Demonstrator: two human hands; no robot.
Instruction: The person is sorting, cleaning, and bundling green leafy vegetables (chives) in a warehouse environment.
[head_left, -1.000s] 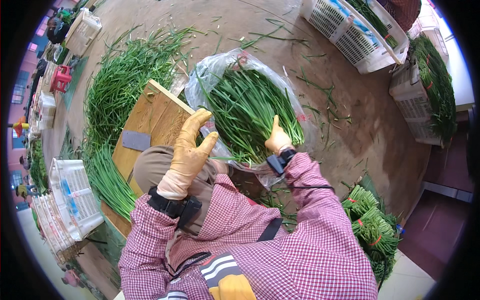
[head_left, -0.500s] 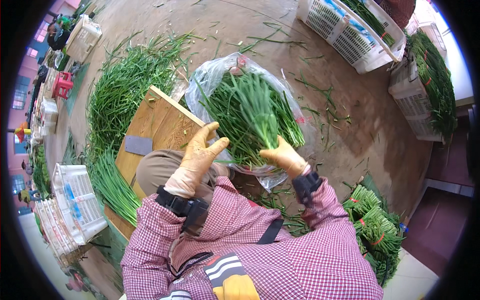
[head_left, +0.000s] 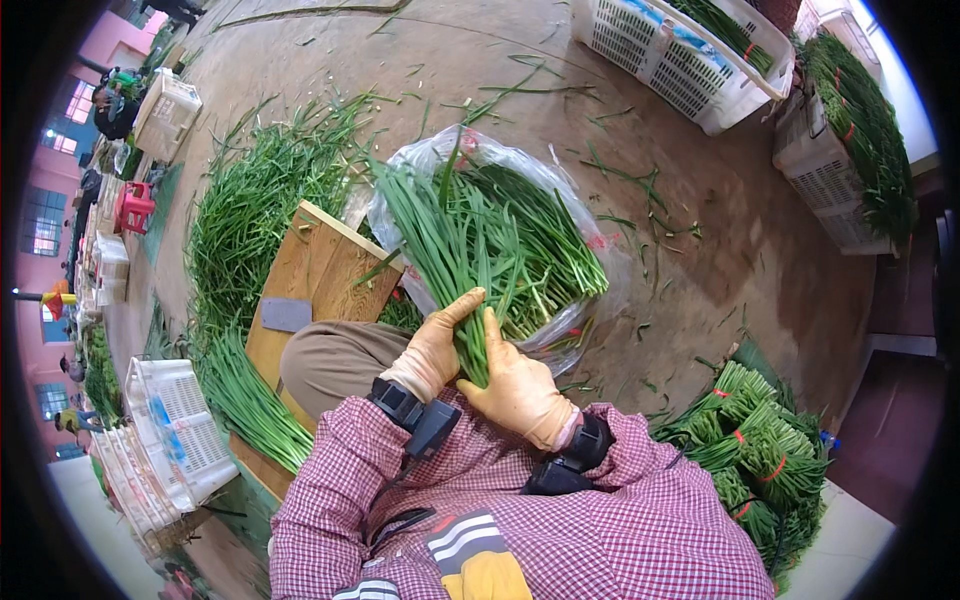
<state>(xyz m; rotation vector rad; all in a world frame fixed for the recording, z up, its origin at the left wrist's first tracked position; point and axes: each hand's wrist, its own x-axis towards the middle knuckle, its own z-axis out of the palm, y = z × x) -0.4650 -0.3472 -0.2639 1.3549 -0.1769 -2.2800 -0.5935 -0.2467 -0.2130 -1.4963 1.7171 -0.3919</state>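
A bunch of long flat green chives (head_left: pixel 425 225) is gripped at its lower end in both gloved hands, its leaves fanning up and to the left. My left hand (head_left: pixel 437 343) wraps the bunch from the left, and my right hand (head_left: pixel 515 388) closes round it from the right, lower down. Just beyond them, a clear plastic bag (head_left: pixel 552 180) lies wide open on the floor with more loose chives (head_left: pixel 565 245) inside. The held leaves hang over the bag's left side. Where my fingers meet round the stems is partly hidden.
A wooden board (head_left: pixel 340 270) with a grey plate (head_left: pixel 286 314) is beside my left knee. Loose leaves (head_left: pixel 270 190) heap past it; chives (head_left: pixel 255 400) lie on its near part. Tied bundles (head_left: pixel 760 430) are at right; white crates (head_left: pixel 670 50) stand far right and left (head_left: pixel 185 430).
The bunch came from over the bag toward me and left, its leaves now tilting left. My left hand, apart and open before, has closed on it beside the right hand.
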